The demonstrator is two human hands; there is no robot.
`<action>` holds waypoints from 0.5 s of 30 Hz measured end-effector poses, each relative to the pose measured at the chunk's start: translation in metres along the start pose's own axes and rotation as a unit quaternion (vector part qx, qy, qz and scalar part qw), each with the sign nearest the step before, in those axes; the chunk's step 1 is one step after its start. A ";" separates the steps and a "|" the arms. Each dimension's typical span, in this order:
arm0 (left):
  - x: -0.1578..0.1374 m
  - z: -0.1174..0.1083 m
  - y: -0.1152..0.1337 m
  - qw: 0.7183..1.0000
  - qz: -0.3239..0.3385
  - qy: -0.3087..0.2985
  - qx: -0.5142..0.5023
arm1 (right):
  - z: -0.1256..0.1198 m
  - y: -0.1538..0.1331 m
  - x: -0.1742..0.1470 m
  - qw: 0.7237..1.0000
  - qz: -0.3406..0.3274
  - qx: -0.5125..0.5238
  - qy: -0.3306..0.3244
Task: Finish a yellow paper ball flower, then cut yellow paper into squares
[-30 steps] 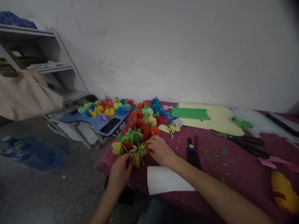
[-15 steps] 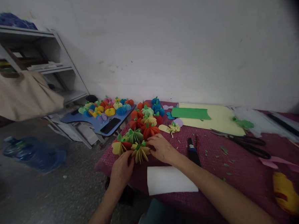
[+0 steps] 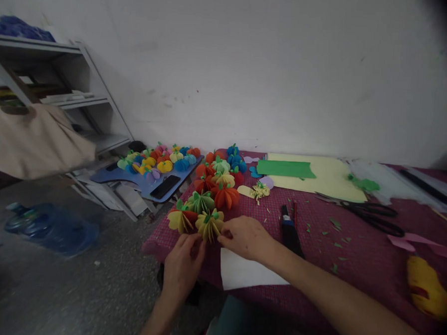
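A yellow folded-paper pumpkin (image 3: 210, 226) with a green paper leaf on top rests on the table's near left corner. The bent fingers of my left hand (image 3: 183, 265) touch its lower left edge. On its right side, my right hand (image 3: 247, 239) pinches the paper petals with thumb and fingertips. Close behind it sit a light green paper pumpkin (image 3: 201, 202) and an orange one (image 3: 225, 195). A yellow-and-red paper pumpkin (image 3: 182, 219) stands just to its left. A sheet of white paper (image 3: 248, 275) lies under my right wrist.
Scissors (image 3: 367, 211), a black-handled cutter (image 3: 290, 233), green paper scraps and a yellow tool (image 3: 429, 288) lie on the red cloth (image 3: 315, 272). A green strip (image 3: 285, 169) rests on pale yellow card. On the left are a blue side table (image 3: 138, 185) and a water bottle (image 3: 51, 228).
My right hand has slid down and toward me along the pumpkin's right side. My left hand has shifted slightly right, under its front edge. The pumpkin has barely moved.
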State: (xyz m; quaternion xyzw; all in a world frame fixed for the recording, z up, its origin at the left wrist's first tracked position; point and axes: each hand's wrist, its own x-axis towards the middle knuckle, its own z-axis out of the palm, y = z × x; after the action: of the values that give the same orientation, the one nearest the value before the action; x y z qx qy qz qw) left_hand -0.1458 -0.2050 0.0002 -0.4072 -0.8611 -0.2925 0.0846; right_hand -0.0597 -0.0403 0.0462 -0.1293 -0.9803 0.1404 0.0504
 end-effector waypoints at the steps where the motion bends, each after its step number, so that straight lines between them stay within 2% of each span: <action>1: 0.001 0.002 0.001 1.000 -0.006 -0.008 0.009 | 0.004 -0.002 0.000 1.000 0.002 -0.011 -0.001; 7: 0.006 0.011 0.000 0.997 -0.018 -0.039 0.071 | 0.023 -0.002 0.009 0.998 0.006 -0.066 0.003; 15: 0.015 0.005 -0.006 0.996 -0.017 -0.044 0.072 | 0.016 0.011 0.015 0.996 0.027 -0.080 0.008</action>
State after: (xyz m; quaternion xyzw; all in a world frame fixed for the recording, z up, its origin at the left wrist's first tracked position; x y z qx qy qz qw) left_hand -0.1599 -0.1949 -0.0008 -0.3977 -0.8896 -0.2131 0.0703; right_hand -0.0740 -0.0300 0.0282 -0.1609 -0.9840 0.0623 0.0440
